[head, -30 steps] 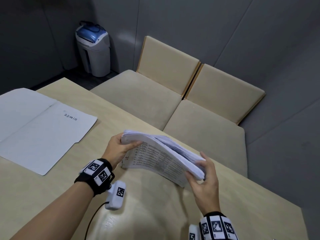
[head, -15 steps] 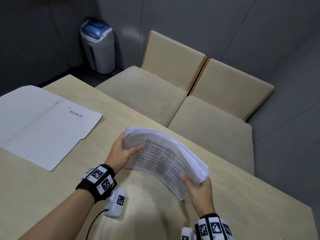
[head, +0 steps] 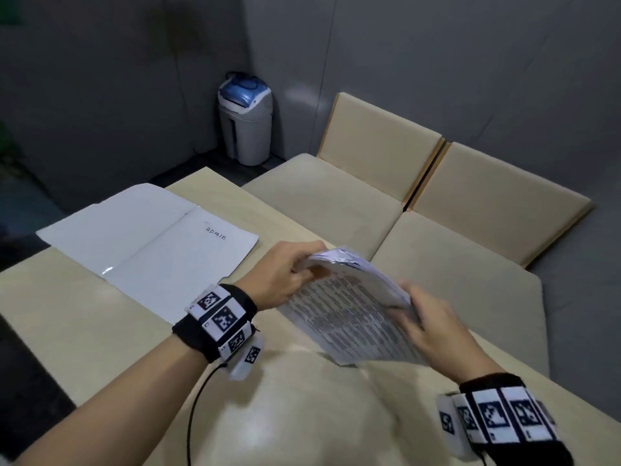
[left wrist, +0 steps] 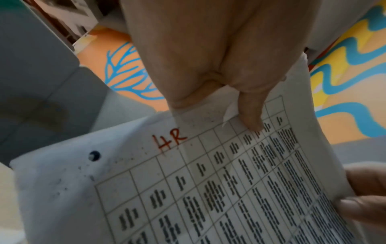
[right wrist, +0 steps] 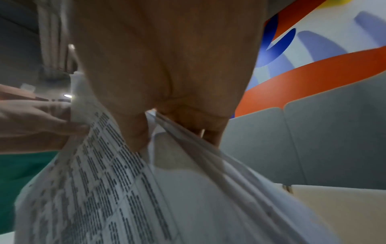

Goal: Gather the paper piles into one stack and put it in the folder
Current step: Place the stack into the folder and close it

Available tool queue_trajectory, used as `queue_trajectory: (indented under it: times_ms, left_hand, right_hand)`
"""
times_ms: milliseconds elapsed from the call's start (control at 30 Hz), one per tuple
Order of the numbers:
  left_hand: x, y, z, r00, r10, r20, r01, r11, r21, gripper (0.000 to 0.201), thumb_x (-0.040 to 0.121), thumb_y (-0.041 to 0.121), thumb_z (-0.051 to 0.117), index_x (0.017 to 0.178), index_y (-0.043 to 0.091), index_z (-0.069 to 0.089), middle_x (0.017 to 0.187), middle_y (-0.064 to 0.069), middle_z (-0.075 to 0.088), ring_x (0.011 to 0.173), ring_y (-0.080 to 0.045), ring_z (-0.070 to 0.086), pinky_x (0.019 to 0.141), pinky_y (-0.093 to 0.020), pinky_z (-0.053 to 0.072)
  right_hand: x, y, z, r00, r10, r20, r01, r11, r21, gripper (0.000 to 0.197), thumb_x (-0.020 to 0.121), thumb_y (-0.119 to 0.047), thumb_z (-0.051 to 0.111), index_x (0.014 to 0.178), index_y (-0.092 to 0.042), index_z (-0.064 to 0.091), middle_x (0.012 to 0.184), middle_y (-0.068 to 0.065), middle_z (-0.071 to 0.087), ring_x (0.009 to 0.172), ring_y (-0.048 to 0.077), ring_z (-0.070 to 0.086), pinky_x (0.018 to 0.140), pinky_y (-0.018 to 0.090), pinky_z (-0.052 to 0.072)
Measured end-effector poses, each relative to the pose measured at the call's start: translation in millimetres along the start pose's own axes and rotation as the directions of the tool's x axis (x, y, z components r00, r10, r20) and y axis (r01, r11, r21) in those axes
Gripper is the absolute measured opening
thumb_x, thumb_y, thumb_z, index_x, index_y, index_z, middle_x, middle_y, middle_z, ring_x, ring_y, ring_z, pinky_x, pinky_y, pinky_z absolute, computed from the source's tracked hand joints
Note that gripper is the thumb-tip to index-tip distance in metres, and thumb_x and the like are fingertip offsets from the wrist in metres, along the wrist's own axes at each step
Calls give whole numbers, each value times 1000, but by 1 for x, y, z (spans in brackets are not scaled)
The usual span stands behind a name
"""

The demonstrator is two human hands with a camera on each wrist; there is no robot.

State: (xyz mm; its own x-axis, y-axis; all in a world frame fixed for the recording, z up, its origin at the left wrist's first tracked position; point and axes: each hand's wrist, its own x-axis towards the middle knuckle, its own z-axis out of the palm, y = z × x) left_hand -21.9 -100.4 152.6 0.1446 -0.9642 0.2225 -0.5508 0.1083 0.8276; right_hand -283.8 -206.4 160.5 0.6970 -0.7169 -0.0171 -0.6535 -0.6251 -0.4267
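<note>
Light wood desk [head: 84, 317], pale top with glare patches near the close edge. An open white folder [head: 144, 240] lies flat on its far left part, "ADMIN" handwritten on the right leaf, its left corner hanging past the desk edge. The paper stack [head: 353, 314] has its lower corner down at the desktop; actual contact is unclear.
</note>
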Motion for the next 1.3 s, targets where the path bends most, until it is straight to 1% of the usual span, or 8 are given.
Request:
queue_trajectory:
  times_ms: [267,400,567,733,867,1000,1200,1300]
  left_hand:
    - [-30,-43,-90,946,-81,-315,87,996,4,8,91,24,69,96,24,63,90,6,66,88,-17,62,78,-33,49]
    - [-39,-106,-159,791,-252,-558,251,965,-79,29,88,28,72,108,15,56,107,1,68,101,-15,62,82,-17,43]
    - [-61,-231,-264,635,-569,-522,643,764,-51,45,86,30,74,118,5,53,118,-11,63,109,-29,59,92,-38,47]
    - [-89,-336,-351,384,-762,-521,916,387,108,82,77,43,79,134,-3,43,139,-26,48,129,-43,46,104,-53,42]
    - [-111,-394,-397,208,-857,-472,962,266,-60,100,74,46,83,140,-10,33,141,-30,47,130,-44,46,106,-49,41]
    - [-120,-422,-412,291,-901,-321,885,381,-267,69,83,23,80,135,-8,48,130,-25,58,115,-39,59,96,-43,45]
    - [-101,-377,-395,638,-766,-82,724,633,-276,15,91,-1,65,104,-1,72,85,-9,77,64,-11,73,57,-18,55]
    - [-85,-346,-376,751,-657,63,646,712,-274,15,91,2,66,102,9,75,89,1,81,77,-9,76,72,-24,58]
  right_hand:
    - [46,-88,64,983,-144,-111,168,953,253,15,101,-18,53,88,-25,53,65,2,65,60,18,58,57,28,44]
    - [70,-122,114,986,121,-113,-37,826,563,16,103,-21,51,94,-15,63,83,15,72,79,36,67,67,44,52]
    - [104,-172,172,875,484,-20,-246,480,842,24,105,-17,47,121,-10,63,108,5,75,97,26,72,83,43,58]
    - [154,-224,235,825,559,81,-301,313,901,22,105,-11,47,117,-18,63,99,-5,78,84,14,76,70,27,62]
    - [177,-255,293,781,592,197,-408,247,879,21,104,-14,49,118,-18,65,115,7,76,97,26,75,88,40,60]
    - [183,-260,333,675,670,307,-521,139,842,28,103,-11,51,129,-5,59,121,16,69,107,34,68,100,47,53]
    - [165,-227,336,512,817,266,-651,167,741,35,100,-12,54,133,0,59,129,20,65,114,40,63,106,57,46]
    - [140,-209,320,452,859,238,-703,179,689,35,99,-12,56,132,1,60,130,23,64,116,41,62,107,55,45]
